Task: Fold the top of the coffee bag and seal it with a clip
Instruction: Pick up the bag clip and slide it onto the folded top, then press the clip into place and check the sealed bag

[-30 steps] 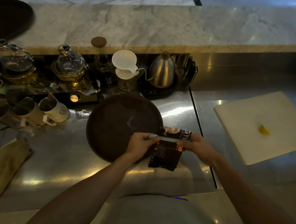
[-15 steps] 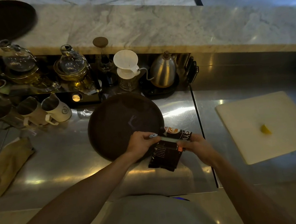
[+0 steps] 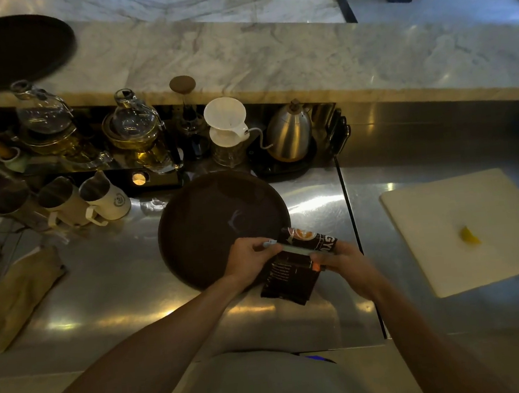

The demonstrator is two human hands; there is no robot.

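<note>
A dark coffee bag (image 3: 288, 280) with an orange logo hangs over the steel counter, its top folded over. A long pale bar clip (image 3: 291, 248) runs across the fold. My left hand (image 3: 250, 259) grips the clip's left end. My right hand (image 3: 342, 262) pinches the clip's right end and the bag's folded edge. The bag's lower half hangs free below both hands.
A round dark tray (image 3: 209, 220) lies just behind the bag. A white cutting board (image 3: 464, 227) with a lemon wedge (image 3: 469, 235) sits to the right. Behind stand a kettle (image 3: 290, 133), a white dripper (image 3: 227, 121), glass teapots (image 3: 132, 126) and mugs (image 3: 106, 196); a cloth (image 3: 14, 296) lies left.
Nothing has visibly moved; both hands stay on the clip and bag in the same place, with only a slight shift of the camera.
</note>
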